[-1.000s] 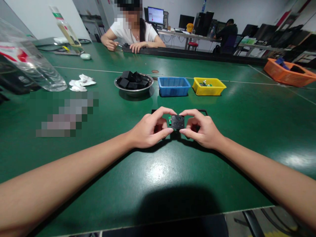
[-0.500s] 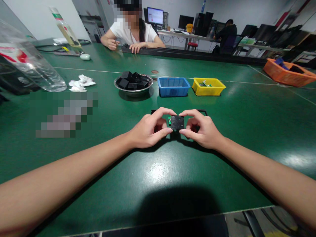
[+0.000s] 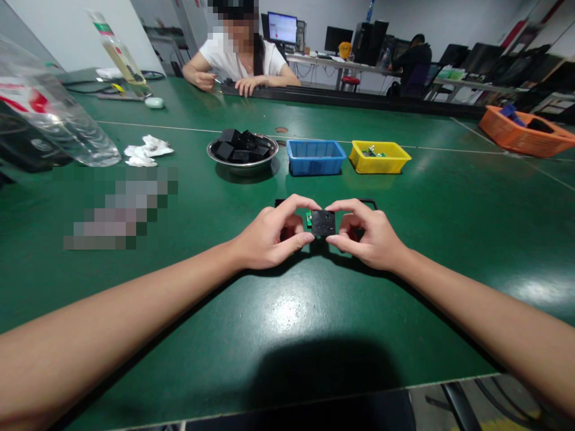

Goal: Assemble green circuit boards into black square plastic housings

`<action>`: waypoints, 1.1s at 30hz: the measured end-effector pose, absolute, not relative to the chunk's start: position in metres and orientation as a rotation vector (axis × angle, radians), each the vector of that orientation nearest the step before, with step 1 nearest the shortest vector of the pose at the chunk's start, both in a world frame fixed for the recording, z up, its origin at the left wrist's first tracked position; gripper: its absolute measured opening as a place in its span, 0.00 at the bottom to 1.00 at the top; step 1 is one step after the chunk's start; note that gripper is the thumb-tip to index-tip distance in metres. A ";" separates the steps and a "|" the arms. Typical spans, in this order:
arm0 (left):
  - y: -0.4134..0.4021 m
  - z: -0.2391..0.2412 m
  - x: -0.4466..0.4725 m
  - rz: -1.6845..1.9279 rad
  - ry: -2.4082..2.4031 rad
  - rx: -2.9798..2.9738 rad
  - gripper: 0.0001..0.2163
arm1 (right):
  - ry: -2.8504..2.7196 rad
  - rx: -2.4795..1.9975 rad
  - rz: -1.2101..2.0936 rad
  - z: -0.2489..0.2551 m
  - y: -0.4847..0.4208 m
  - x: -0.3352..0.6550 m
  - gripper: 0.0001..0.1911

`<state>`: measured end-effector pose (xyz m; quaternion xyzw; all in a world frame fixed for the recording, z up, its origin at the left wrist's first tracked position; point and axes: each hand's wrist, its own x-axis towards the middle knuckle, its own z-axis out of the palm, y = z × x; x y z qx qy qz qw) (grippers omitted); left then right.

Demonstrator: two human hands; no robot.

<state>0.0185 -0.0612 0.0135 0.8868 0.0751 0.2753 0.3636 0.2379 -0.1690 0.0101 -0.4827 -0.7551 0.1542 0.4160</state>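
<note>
Between both hands, just above the table, is a small black plastic case (image 3: 323, 223) with a flat face toward me. A green circuit board (image 3: 309, 219) sticks out of its left side. My left hand (image 3: 279, 236) pinches the case at its left corners, thumb below and index finger above. My right hand (image 3: 366, 234) grips the right corners in the same way. Behind the hands lies a black frame-like object (image 3: 371, 202), mostly hidden by them.
Beyond the hands stand a metal bowl (image 3: 244, 169) of black cases, a blue bin (image 3: 315, 166) and a yellow bin (image 3: 381, 166) holding small circuit boards. Crumpled tissue (image 3: 147, 151) and a large bottle (image 3: 76, 129) are at left, an orange basket (image 3: 523, 134) at right. Another person (image 3: 242, 66) sits opposite.
Both hands keep the same hold on the black case, which has barely tilted. The person opposite has shifted one hand slightly.
</note>
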 end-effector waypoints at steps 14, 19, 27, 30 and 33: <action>-0.062 0.013 0.018 0.706 0.195 2.276 0.16 | -1.892 -1.218 0.378 0.011 -0.168 0.239 0.19; -0.062 0.013 0.017 0.690 0.206 2.284 0.16 | -1.888 -1.212 0.388 0.011 -0.168 0.239 0.19; -0.062 0.014 0.018 0.692 0.210 2.301 0.16 | -1.875 -1.218 0.384 0.011 -0.169 0.238 0.19; -0.062 0.014 0.018 0.691 0.208 2.303 0.16 | -1.871 -1.215 0.374 0.011 -0.169 0.238 0.19; -0.063 0.014 0.018 0.695 0.204 2.301 0.16 | -1.857 -1.209 0.373 0.011 -0.169 0.237 0.19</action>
